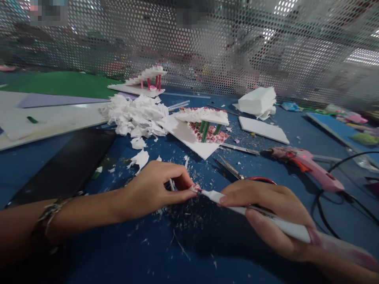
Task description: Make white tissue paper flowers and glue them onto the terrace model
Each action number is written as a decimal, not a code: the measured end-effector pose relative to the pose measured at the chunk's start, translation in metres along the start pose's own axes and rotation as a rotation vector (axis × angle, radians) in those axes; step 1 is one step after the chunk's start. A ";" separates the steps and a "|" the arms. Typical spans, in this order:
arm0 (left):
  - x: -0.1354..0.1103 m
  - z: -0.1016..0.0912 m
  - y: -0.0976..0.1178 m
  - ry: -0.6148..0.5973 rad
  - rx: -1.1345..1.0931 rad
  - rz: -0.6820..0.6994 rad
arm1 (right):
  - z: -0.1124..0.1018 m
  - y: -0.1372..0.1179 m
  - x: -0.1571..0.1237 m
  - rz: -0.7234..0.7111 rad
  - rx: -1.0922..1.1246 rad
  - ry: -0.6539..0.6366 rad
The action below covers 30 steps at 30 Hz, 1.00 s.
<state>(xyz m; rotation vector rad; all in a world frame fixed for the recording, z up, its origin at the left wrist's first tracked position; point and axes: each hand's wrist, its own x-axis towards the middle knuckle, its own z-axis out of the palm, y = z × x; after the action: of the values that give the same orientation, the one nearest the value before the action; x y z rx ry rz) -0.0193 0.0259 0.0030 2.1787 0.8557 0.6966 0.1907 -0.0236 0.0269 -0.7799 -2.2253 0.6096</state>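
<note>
Between thumb and fingertips, my left hand (160,189) pinches a small white piece with red colouring (195,188). My right hand (266,213) is closed around a white marker (284,228) with a reddish rear end, and its tip touches the small piece. Just beyond the hands stands a small foam model (204,118) with green posts, a white top and red-speckled patches. Scissors (232,169) with red handles lie close to my right hand, which partly covers them. A craft knife (239,148) rests behind the scissors.
A pink glue gun (310,165) with a black cable lies at the right. Torn white scraps (136,114) are heaped left of centre, before another model (148,79) with red posts. White foam blocks (257,100) and a perforated metal screen (189,47) stand behind. A black slab (68,165) lies left.
</note>
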 end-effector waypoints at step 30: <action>-0.002 0.002 -0.006 0.100 0.023 0.129 | -0.004 0.001 -0.003 -0.102 -0.099 -0.034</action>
<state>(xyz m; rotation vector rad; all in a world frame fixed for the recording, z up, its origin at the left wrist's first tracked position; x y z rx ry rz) -0.0222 0.0270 -0.0034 2.2504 0.7816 0.8699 0.1954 -0.0245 0.0275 -0.7045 -2.3250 0.4688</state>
